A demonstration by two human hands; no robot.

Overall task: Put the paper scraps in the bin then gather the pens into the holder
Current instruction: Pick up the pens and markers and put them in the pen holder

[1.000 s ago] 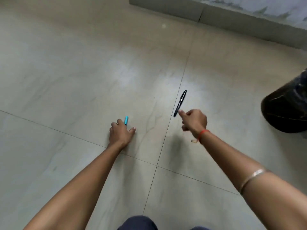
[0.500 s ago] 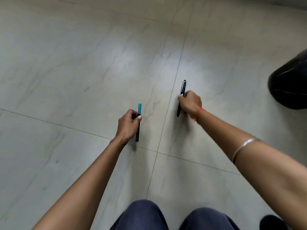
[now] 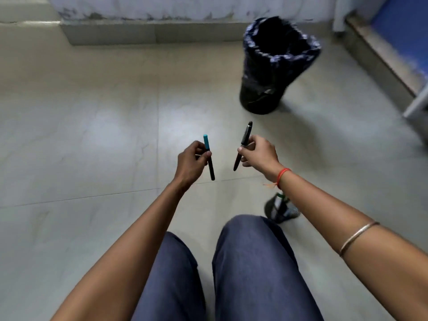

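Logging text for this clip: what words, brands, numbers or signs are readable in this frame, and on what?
None can be read.
Black pen with teal cap in the left hand: no marking shows.
All-black pen in the right hand: too blurred to tell.
Round bin with black liner: no label shows.
Dark mesh holder: blurred, nothing legible.

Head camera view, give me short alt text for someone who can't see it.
The left hand grips a teal-capped pen and the right hand a black pen, above a tiled floor. A black-lined bin stands ahead to the right; a small dark holder sits by the right knee.
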